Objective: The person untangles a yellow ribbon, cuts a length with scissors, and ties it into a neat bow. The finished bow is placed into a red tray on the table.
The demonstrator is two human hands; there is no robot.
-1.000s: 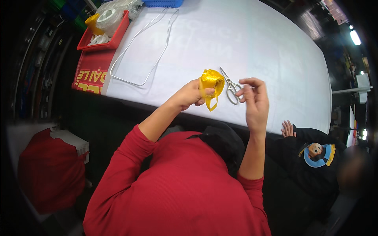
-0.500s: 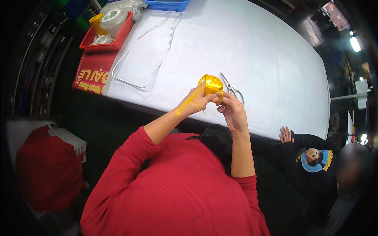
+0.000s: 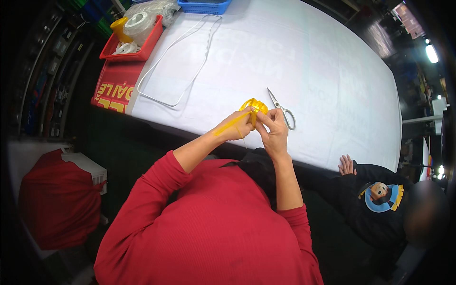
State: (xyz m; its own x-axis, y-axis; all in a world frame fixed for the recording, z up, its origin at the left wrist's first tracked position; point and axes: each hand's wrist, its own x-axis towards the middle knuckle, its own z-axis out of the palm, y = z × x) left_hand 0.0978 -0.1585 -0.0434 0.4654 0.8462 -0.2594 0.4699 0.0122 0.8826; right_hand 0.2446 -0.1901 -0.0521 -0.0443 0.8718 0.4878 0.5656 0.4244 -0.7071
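A shiny yellow ribbon (image 3: 259, 105), gathered into looped folds, is held over the table's near edge. My left hand (image 3: 237, 127) is closed around its lower side, and a loose strip of it trails back across that wrist. With thumb and fingertips, my right hand (image 3: 275, 132) pinches the ribbon's near right side, close against the left fingers. The exact spot of the pinch is partly hidden by the fingers. A pair of scissors (image 3: 279, 105) with metal handles lies on the table just right of the ribbon, touched by neither hand.
A white cloth covers the table (image 3: 332, 95). On its left lies a white wire loop (image 3: 205, 61). Beyond are a red tray (image 3: 151, 46) with white and yellow rolls and a blue basket (image 3: 204, 6). At the right, another person's hand (image 3: 347, 165) rests at the table edge.
The ribbon bundle has come slightly lower and nearer to me. My right hand has shifted left and up, its fingertips now pinching against the ribbon. The scissors have stayed put.
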